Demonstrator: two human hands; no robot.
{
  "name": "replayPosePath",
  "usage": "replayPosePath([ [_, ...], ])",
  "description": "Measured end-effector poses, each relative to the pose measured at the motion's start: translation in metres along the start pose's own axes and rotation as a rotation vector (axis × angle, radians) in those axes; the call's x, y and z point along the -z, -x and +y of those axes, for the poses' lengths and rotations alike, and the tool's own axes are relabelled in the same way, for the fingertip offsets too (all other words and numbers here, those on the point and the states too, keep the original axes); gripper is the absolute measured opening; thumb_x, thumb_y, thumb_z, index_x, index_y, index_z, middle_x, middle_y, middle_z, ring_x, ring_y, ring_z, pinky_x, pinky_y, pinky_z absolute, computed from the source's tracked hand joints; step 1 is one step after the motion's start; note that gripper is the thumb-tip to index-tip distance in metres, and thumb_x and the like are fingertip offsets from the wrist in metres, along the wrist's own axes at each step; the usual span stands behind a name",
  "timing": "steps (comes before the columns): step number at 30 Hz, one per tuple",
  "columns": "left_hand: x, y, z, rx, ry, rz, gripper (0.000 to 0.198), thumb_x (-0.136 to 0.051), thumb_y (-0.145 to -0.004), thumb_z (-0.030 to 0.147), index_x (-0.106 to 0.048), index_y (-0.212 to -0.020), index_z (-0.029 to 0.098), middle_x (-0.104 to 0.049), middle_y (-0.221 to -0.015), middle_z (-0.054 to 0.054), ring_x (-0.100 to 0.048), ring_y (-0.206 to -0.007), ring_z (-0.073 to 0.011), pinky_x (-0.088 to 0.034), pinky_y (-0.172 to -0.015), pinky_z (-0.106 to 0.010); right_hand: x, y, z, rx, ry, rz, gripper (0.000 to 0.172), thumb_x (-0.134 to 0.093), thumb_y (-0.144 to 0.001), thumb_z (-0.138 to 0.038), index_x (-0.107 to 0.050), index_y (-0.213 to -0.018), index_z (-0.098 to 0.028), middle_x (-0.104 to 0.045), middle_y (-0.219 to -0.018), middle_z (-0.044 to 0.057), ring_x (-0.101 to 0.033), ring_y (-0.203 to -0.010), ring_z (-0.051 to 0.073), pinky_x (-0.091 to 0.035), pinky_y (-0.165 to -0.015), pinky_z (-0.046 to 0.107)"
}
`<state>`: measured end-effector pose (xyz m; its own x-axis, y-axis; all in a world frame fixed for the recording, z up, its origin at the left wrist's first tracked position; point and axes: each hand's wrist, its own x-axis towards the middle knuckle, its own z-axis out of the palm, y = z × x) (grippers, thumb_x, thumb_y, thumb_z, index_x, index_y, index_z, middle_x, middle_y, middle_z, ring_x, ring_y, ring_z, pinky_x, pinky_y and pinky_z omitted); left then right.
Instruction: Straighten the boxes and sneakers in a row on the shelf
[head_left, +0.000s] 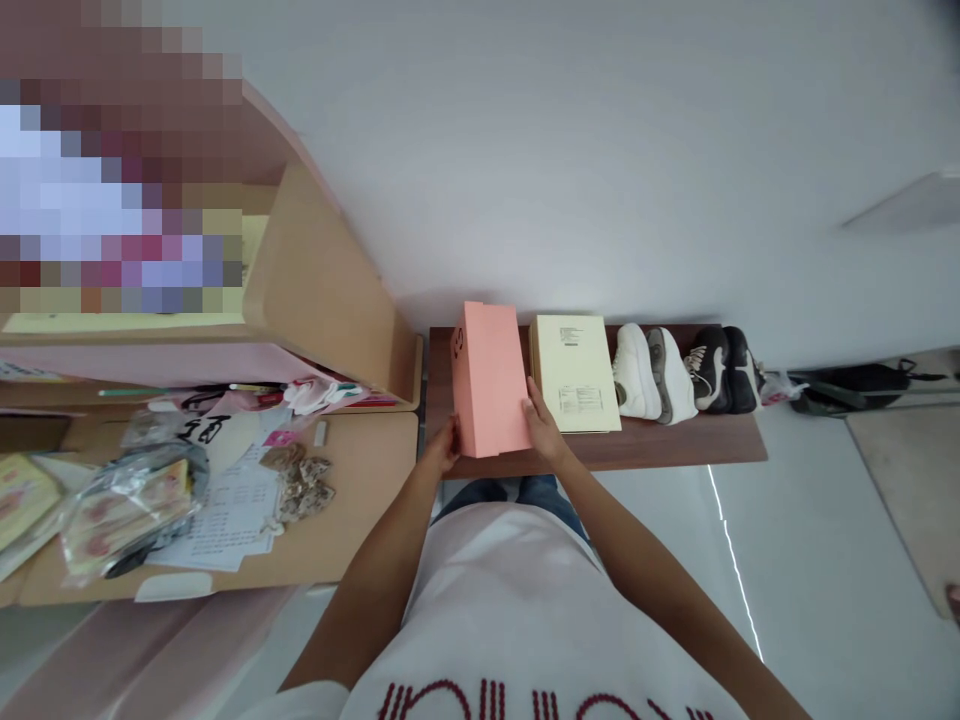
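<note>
A pink shoebox [491,380] with dark lettering on its left side stands slightly tilted over the brown wooden shelf top [675,440]. My left hand [447,445] grips its lower left side, most of the fingers hidden by the box. On the lower right side, my right hand [541,425] presses with its fingers along the box, so the box is held between both hands. Just right of it lies a cream-coloured box [576,375] with small printed labels on its lid.
White sneakers [652,375] and black shoes [724,370] line the shelf further right. To the left, a desk [367,480] carries papers, a plastic-wrapped package [131,510] and a patterned scrunchie [304,485]. A wall runs behind the shelf. A black bag [855,390] lies far right.
</note>
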<state>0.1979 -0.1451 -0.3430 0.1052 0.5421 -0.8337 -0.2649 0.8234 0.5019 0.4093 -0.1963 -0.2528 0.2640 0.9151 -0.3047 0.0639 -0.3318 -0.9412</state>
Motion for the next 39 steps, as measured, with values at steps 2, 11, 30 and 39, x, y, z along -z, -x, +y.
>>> replayPosePath([
  [2,0.005,0.0,-0.002,0.015,0.013,0.086,0.037,-0.081,-0.077,0.052,-0.065,-0.08,0.019,-0.067,-0.068,-0.003,-0.066,-0.064,-0.0158,-0.049,-0.055,-0.023,0.005,-0.001,0.001,0.042,0.026,0.016,0.082,-0.044,-0.093,-0.075,-0.035,-0.16,-0.028,-0.033,-0.167,0.002,-0.027,-0.156,0.019,-0.019,-0.129,0.04],
  [11,0.033,0.027,0.021,-0.122,0.156,0.023,0.038,-0.081,-0.079,0.046,-0.068,-0.109,0.026,-0.075,-0.103,-0.005,-0.071,-0.089,-0.0197,-0.058,-0.074,-0.031,-0.004,-0.012,0.01,0.158,0.161,0.177,0.062,-0.042,-0.098,-0.065,-0.062,-0.137,-0.021,-0.061,-0.14,0.014,-0.053,-0.134,0.026,-0.038,-0.119,0.046],
  [30,0.027,0.03,0.033,-0.433,0.073,0.166,0.053,-0.084,-0.074,0.032,-0.072,-0.124,0.02,-0.072,-0.079,0.001,-0.06,-0.059,-0.0075,-0.046,-0.053,-0.016,-0.007,-0.03,0.017,-0.084,0.112,-0.089,0.056,-0.065,-0.087,-0.055,-0.066,-0.131,-0.02,-0.074,-0.124,0.009,-0.067,-0.119,0.027,-0.05,-0.108,0.045],
  [39,0.024,0.013,0.028,-0.524,0.044,0.174,0.062,-0.086,-0.072,0.032,-0.07,-0.131,0.021,-0.076,-0.113,-0.005,-0.071,-0.09,-0.0154,-0.057,-0.079,-0.026,-0.013,-0.045,0.058,-0.075,0.042,-0.042,0.051,-0.064,-0.087,-0.044,-0.063,-0.131,-0.018,-0.071,-0.129,0.012,-0.067,-0.118,0.027,-0.049,-0.108,0.047],
])
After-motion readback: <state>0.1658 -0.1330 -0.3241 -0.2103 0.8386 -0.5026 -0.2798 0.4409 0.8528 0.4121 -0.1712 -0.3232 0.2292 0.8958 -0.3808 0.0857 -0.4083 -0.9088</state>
